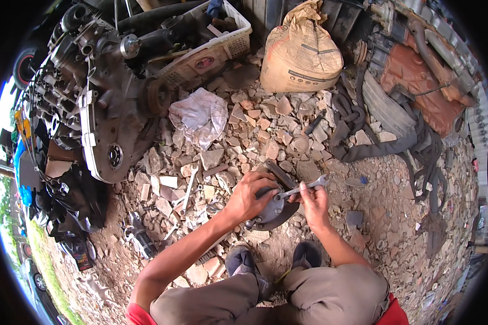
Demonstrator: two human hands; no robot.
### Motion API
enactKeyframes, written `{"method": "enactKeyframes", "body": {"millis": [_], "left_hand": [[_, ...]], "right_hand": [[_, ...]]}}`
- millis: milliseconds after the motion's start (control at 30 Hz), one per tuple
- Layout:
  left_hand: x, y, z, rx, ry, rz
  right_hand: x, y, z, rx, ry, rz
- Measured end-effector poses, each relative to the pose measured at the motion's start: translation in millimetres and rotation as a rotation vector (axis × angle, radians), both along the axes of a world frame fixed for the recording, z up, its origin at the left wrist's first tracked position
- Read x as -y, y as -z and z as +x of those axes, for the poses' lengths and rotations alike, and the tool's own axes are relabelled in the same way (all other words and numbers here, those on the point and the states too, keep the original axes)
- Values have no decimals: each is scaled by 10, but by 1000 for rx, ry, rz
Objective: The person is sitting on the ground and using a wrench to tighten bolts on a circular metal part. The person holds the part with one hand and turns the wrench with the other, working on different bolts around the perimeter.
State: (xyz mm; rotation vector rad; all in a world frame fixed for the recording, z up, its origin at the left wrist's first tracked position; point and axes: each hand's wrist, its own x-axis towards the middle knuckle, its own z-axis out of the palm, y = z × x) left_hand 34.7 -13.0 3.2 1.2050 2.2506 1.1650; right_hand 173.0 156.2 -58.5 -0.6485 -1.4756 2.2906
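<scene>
In front of my feet is a dark, rounded metal part (275, 215) with bolts on its face and a longer arm-like piece behind it. My left hand (252, 195) is closed over its upper left side, fingers curled around it. A silver combination wrench (289, 193) is pinched between the thumb and fingers of my right hand (313, 203). The wrench's ring end sits at a bolt on the part, and its open end points up to the right. On the rubble to the left lies a second wrench (189, 189), apart from my hands.
Broken stone and tile cover the ground. A large engine (108, 119) stands left, with a cylindrical metal part (141, 236) nearer me. Behind are a white plastic crate (238, 39), a crumpled white sack (199, 115) and a full brown sack (301, 51). Dark hoses (363, 151) lie right.
</scene>
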Motion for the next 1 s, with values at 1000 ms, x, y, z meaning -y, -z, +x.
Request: {"method": "enactKeyframes", "body": {"millis": [1000], "left_hand": [[21,95,-34,-103,97,7]], "right_hand": [[283,-177,289,-17,438,-294]]}}
